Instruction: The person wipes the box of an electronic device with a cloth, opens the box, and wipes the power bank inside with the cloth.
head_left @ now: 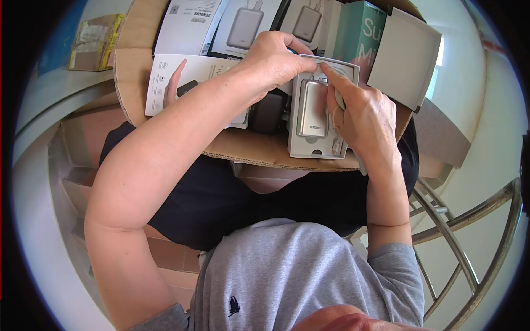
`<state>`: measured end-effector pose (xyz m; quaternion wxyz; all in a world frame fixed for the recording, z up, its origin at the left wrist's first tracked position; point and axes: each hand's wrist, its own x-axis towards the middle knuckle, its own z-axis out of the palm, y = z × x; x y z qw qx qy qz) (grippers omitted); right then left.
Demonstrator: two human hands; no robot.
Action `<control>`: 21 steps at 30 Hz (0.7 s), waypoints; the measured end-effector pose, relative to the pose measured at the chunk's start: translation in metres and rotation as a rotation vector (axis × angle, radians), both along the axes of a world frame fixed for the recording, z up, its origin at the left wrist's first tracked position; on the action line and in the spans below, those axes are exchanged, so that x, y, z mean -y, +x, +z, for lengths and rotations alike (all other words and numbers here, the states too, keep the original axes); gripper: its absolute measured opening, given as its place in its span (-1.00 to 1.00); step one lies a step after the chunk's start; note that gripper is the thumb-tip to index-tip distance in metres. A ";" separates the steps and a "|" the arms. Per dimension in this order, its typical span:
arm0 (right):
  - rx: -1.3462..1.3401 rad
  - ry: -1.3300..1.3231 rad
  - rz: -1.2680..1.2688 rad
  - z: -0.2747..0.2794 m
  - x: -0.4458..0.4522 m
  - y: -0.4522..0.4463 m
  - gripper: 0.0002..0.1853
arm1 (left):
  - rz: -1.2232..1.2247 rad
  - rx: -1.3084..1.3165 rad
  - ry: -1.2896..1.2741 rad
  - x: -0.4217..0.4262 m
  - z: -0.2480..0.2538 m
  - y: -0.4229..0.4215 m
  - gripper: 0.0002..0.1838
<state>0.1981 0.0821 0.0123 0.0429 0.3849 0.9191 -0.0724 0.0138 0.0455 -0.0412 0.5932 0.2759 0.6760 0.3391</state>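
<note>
An open white box [294,144] sits tilted in front of me, over the near side of a cardboard carton. In it lies a silver power bank [313,113] marked ZENDURE, with a white cable [336,145] along its right side. My left hand [273,62] is closed at the top left corner of the white box, its thumb on the rim and its fingers partly hidden behind. My right hand [363,110] wraps the box's right side, with the index finger reaching inside by the cable near the top. Its other fingers are curled and partly hidden.
The cardboard carton [276,157] rests on my lap and holds several product boxes, including a teal box [361,33]. An open white-grey lid [406,60] leans at its right. A metal railing [464,248] stands at my right, and a taped parcel [95,43] at far left.
</note>
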 end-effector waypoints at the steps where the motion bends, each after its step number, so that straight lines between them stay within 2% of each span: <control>1: -0.001 0.017 0.016 0.000 0.000 0.001 -0.67 | -0.002 -0.014 -0.003 0.000 0.002 0.000 -0.68; 7: 0.110 -0.018 -0.071 0.010 -0.002 0.005 -0.63 | -0.015 -0.021 -0.002 0.000 0.003 -0.001 -0.68; 12: 0.107 -0.113 -0.061 0.013 0.002 0.000 -0.61 | -0.019 -0.040 -0.012 0.000 0.005 0.000 -0.68; 18: 0.123 -0.056 -0.027 0.009 0.004 0.000 -0.57 | 0.023 -0.050 0.055 0.000 0.004 0.003 -0.67; 21: 0.086 -0.112 -0.090 0.011 -0.002 0.010 -0.54 | -0.002 -0.088 0.046 0.000 0.006 0.002 -0.67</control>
